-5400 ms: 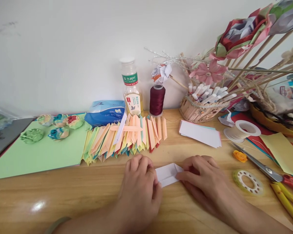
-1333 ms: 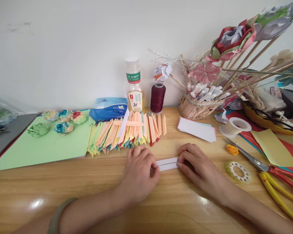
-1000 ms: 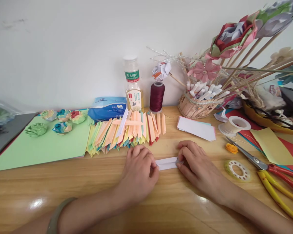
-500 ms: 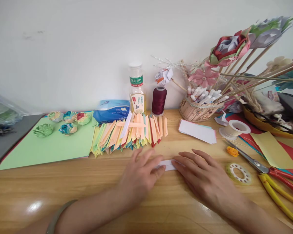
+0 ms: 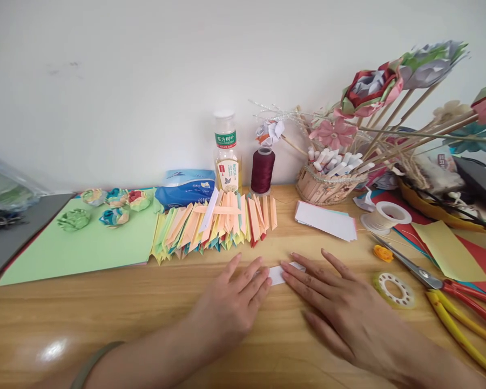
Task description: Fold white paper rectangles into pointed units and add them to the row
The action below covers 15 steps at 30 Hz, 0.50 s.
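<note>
A narrow folded strip of white paper [image 5: 276, 275] lies flat on the wooden table between my hands. My left hand [image 5: 238, 297] rests on its left end, fingers stretched out and pressing it down. From the other side, my right hand [image 5: 332, 297] lies palm down with spread fingers, its fingertips on the strip's right part. Both hands cover the ends of the paper. Just beyond them is a dense pile of folded coloured paper pieces [image 5: 214, 221]. To the right of the pile sits a small stack of white paper slips [image 5: 326, 220].
Folded paper flowers [image 5: 73, 219] sit on green paper [image 5: 81, 254] at left. A bottle [image 5: 227, 156], a maroon thread spool [image 5: 263, 170] and a basket of pens [image 5: 328, 186] stand by the wall. Tape [image 5: 393, 290], scissors [image 5: 425, 276] and yellow-handled pliers [image 5: 461, 329] lie at right.
My left thumb has gone from the paper's top, and my left fingers lie flatter. My right hand's fingers have spread, its thumb now apart. The view has shifted slightly.
</note>
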Available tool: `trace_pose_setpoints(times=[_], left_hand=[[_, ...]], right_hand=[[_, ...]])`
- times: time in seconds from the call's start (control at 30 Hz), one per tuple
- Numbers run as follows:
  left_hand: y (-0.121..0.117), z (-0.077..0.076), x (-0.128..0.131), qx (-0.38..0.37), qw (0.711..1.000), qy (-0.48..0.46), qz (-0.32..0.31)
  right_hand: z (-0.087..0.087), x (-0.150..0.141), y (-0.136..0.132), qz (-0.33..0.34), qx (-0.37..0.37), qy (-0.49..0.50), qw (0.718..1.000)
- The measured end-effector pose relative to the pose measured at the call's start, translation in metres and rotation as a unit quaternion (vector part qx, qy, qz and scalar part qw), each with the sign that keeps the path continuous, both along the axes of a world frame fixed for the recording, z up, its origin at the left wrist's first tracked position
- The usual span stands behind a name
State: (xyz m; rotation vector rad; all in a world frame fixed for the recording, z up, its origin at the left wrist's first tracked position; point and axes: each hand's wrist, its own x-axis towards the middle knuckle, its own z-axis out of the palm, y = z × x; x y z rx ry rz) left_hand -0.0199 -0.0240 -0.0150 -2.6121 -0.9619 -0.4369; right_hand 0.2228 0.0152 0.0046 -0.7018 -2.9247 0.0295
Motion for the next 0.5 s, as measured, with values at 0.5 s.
trace_pose_setpoints(times=[0.5], left_hand=[[0.019, 0.003, -0.020, -0.154, 0.981, -0.109, -0.041]], right_hand=[[0.006, 0.022, 0.027, -0.017, -0.032, 0.115, 0.993]])
